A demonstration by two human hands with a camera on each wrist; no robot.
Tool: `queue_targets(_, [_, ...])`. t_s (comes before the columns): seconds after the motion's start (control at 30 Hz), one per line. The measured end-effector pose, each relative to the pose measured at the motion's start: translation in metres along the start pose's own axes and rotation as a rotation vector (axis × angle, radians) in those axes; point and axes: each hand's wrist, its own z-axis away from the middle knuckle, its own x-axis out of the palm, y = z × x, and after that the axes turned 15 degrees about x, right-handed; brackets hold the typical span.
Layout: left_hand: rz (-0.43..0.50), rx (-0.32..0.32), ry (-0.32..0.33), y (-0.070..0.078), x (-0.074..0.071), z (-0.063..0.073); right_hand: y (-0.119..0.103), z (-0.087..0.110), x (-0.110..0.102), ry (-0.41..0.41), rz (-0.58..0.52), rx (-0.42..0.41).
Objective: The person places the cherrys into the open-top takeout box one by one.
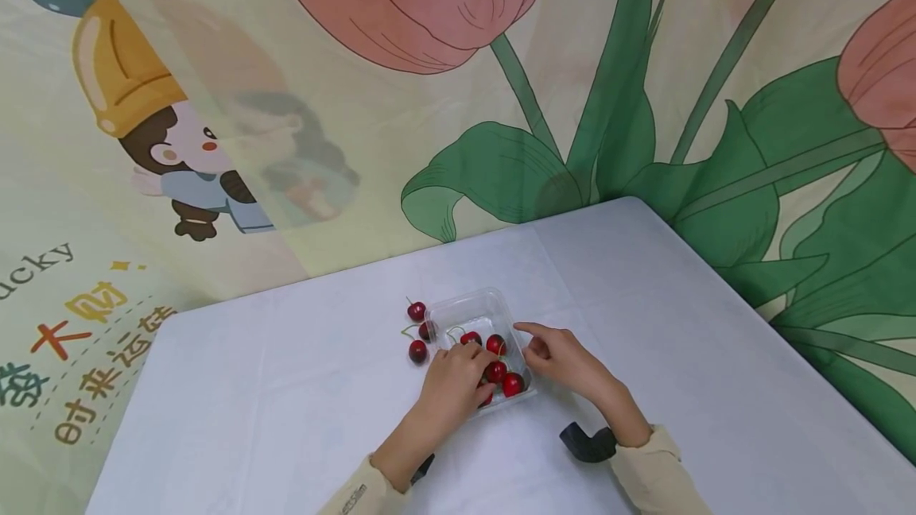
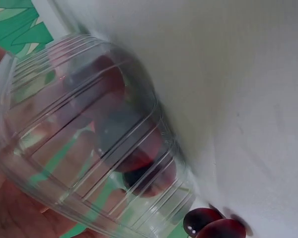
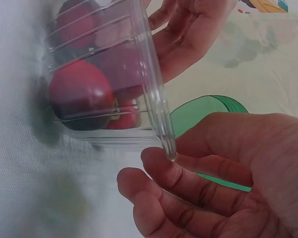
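Observation:
A clear plastic box (image 1: 468, 304) with several dark red cherries (image 1: 513, 384) in it stands on the white table. My left hand (image 1: 454, 384) reaches over the box's near left side, its fingers down among the cherries. Whether they grip a cherry is hidden. At the right side, my right hand (image 1: 568, 360) pinches the box's rim between thumb and index finger, as the right wrist view shows, while its other fingers (image 3: 149, 213) are bent and hold nothing. Left of the box lie three loose cherries (image 1: 417, 352), some with stems.
The white cloth-covered table (image 1: 300, 388) meets a printed curtain (image 1: 358, 141) at its back edge. A dark wrist strap or mount (image 1: 588, 443) hangs at my right wrist, above the table.

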Motion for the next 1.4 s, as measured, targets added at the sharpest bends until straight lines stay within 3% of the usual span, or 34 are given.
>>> queue_targets(0.23, [-0.017,-0.005,0.002,-0.002,0.001,-0.003,-0.002,-0.001,0.0,0.003,0.008,-0.019])
queue_targets(0.5, [-0.04,0.012,0.003,-0.003,0.0,-0.002,-0.003,-0.002,0.0,0.001,0.003,0.019])
queue_targets(0.7, [0.0,-0.006,-0.01,-0.003,-0.003,0.0,-0.001,-0.001,0.0,0.0,0.004,0.0])
queue_targets(0.87, [0.031,-0.016,0.024,-0.005,-0.009,0.002,0.0,-0.001,-0.001,0.003,0.008,-0.013])
queue_targets(1.07, [0.082,-0.029,0.112,-0.013,-0.018,0.006,0.0,-0.001,-0.001,0.001,0.01,-0.01])
queue_targets(1.2, [0.084,-0.063,0.173,-0.023,-0.022,0.01,0.0,-0.001,0.0,0.002,0.006,0.0])
queue_targets(1.4, [0.094,-0.201,0.223,-0.041,-0.028,0.023,0.0,0.0,0.001,-0.003,0.004,0.007])
